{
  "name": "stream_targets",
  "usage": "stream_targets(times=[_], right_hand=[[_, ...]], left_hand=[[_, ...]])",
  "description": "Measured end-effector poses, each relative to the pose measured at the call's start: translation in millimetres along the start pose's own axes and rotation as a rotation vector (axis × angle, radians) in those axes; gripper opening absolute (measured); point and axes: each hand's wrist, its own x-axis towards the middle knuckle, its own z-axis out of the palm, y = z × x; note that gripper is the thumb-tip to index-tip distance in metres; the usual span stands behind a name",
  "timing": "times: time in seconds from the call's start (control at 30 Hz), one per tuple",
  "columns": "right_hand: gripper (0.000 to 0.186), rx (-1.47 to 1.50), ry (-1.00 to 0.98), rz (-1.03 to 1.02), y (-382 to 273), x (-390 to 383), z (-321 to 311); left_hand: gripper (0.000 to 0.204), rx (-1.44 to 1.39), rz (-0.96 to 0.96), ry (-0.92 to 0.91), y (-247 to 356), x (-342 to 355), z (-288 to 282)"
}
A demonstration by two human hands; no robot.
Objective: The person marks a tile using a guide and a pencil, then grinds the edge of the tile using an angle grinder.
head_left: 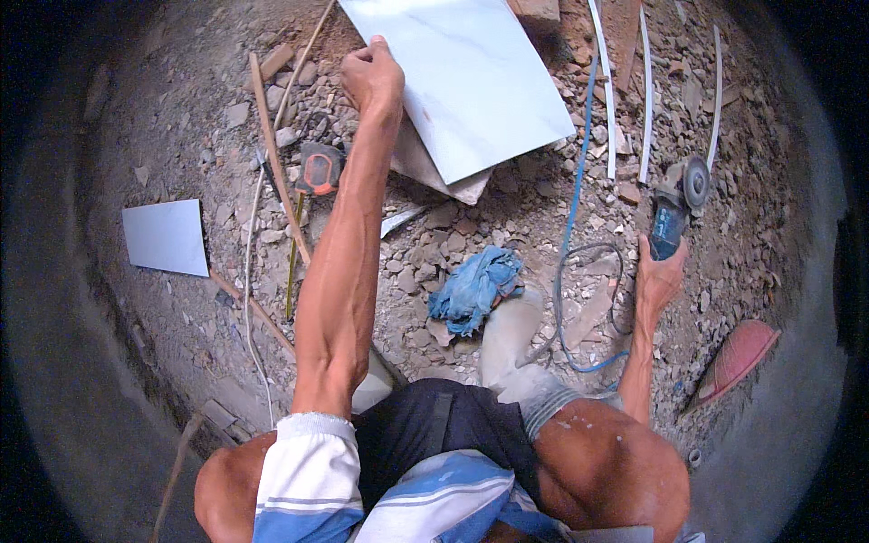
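Note:
A large white tile (471, 86) with faint grey veining lies tilted on a rough slab (415, 156) at the top middle. At its left edge, my left hand (373, 77) has its fingers closed, gripping the tile's rim. Off to the right, my right hand (662, 271) is wrapped round the body of an angle grinder (671, 217). The grinder's round disc (696, 183) points away from me, apart from the tile. Whether the disc is spinning, I cannot tell.
Rubble covers the ground. A tape measure (319, 169) and wooden strips (272, 136) lie left of the tile, a smaller white tile piece (166, 237) farther left. A blue cloth (476, 288), a blue cable (579, 172), white strips (646, 100) and a reddish pointed object (740, 360) lie about.

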Motion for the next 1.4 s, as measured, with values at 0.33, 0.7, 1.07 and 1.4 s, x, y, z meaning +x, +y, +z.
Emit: stream_targets(times=[0.33, 0.7, 1.07, 1.4], right_hand=[[0.098, -0.083, -0.005, -0.028, 8.7, -1.4, 3.6], [0.097, 0.017, -0.007, -0.131, 37.9, 13.9, 24.6], [0.065, 0.123, 0.379, -0.250, 3.2, 6.7, -6.9], [0.023, 0.557, -0.468, -1.091, -401.6, 25.6, -89.6]], left_hand=[[0.044, -0.350, -0.033, -0.137, 25.0, -19.5, 17.0], [0.046, -0.009, 0.211, -0.069, 118.0, 9.1, -94.4], [0.050, 0.228, 0.290, 0.151, 139.9, 5.0, -414.3], [0.044, -0.422, 0.015, 0.638, -154.3, 54.1, -585.2]])
